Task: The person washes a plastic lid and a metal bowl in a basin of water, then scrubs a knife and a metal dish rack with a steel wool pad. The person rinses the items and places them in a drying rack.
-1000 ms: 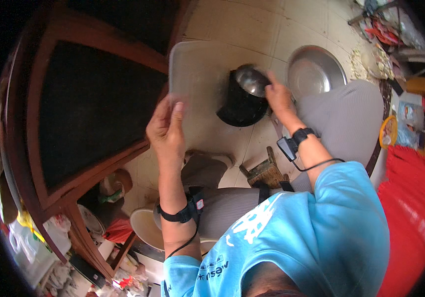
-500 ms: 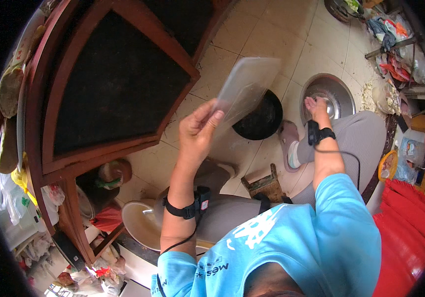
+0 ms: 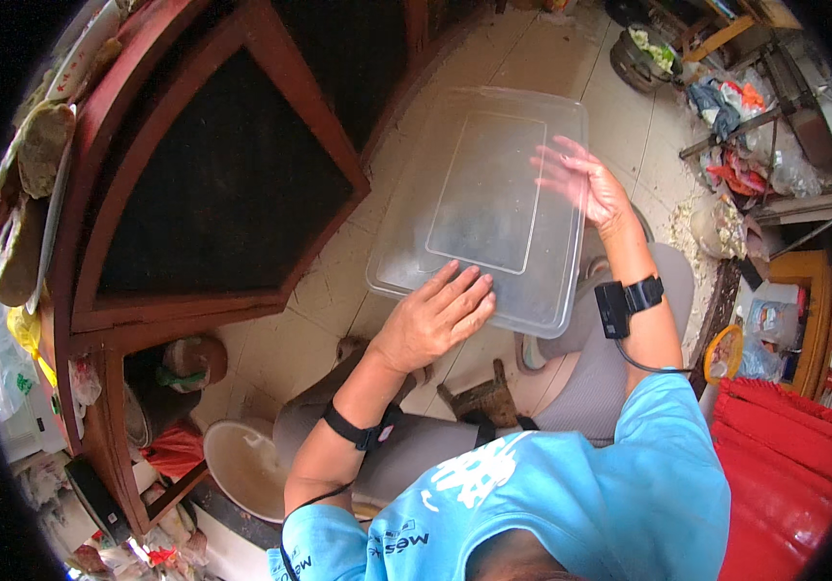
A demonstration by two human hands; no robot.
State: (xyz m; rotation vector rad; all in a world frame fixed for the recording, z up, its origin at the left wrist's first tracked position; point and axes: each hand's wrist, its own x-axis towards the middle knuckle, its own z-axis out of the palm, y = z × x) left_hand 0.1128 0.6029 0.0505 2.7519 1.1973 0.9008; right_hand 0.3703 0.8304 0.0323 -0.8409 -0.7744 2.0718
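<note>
A clear rectangular plastic lid [image 3: 493, 184] is held up over the floor, tilted, its raised border showing. My left hand [image 3: 435, 324] grips its near edge, with the fingers laid over the top and the thumb out of sight. At the lid's right edge is my right hand [image 3: 585, 184], its fingers spread and partly seen through the plastic; whether they touch it I cannot tell. The black pan under the lid is only a dim dark shape. Behind my right wrist, just a sliver of the steel basin [image 3: 644, 223] shows.
A small wooden stool [image 3: 485, 399] stands between my legs. To my left are a dark-panelled wooden cabinet [image 3: 222, 174] and a pale bowl [image 3: 242, 470]. A pot with chopped greens [image 3: 646, 58] sits at the far right, near a rack with plastic bags [image 3: 735, 107]. Red cloth [image 3: 784, 465] lies to my right.
My left hand has turned the lid from nearly edge-on to broad side up. My right hand has left the steel basin and come up to the lid's right edge.
</note>
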